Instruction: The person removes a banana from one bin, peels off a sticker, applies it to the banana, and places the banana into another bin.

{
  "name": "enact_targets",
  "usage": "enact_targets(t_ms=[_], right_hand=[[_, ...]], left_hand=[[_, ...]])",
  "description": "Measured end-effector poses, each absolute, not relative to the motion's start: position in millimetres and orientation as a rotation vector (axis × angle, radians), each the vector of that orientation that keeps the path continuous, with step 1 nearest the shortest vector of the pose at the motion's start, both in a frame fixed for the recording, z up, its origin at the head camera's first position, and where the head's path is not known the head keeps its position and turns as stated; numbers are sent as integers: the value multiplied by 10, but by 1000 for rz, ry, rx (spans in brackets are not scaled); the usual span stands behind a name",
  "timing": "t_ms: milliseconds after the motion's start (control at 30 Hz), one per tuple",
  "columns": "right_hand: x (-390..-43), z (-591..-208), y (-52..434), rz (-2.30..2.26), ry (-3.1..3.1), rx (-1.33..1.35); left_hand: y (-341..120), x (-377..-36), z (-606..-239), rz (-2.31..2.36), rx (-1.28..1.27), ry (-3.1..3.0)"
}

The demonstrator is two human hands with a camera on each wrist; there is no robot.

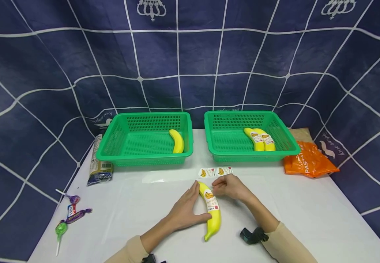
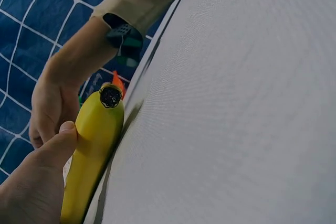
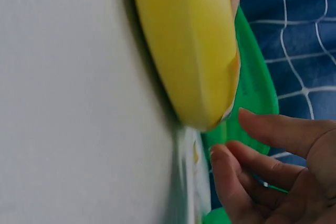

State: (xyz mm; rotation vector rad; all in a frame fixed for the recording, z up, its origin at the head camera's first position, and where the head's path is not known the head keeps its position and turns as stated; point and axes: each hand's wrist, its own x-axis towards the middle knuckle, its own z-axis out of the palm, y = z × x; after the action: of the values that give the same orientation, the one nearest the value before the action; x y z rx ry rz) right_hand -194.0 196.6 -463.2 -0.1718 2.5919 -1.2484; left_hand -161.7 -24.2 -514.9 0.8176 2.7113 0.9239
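Banana (image 1: pixel 212 212), already carrying a sticker (image 1: pixel 211 200), lies on the white counter (image 1: pixel 308 215) in front of the person. The left hand (image 1: pixel 186 208) steadies it with straight fingers along one side and the thumb pressed against its middle; the right hand (image 1: pixel 230 187) rests at its upper end, fingers loosely curled, holding nothing visible. Two loose stickers (image 1: pixel 215 171) remain just beyond. The left basket (image 1: pixel 143 140) holds one plain banana (image 1: pixel 177 140); the right basket (image 1: pixel 249 136) holds two stickered bananas (image 1: pixel 260 139). Labelling appears partly done.

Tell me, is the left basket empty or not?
Not empty: the left basket holds one banana, without a sticker, lying by its right wall.
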Motion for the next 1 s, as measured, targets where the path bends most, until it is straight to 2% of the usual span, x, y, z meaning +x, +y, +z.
enact_targets(t_ms=[433,1000], right_hand=[[-1548,-4509,1617,-880,2816,-108],[-1495,-4619,1575,-818,2864,-108]], left_hand=[[-251,-1612,-5136,911,832,2715],[-253,-1612,-5139,905,845,2727]])
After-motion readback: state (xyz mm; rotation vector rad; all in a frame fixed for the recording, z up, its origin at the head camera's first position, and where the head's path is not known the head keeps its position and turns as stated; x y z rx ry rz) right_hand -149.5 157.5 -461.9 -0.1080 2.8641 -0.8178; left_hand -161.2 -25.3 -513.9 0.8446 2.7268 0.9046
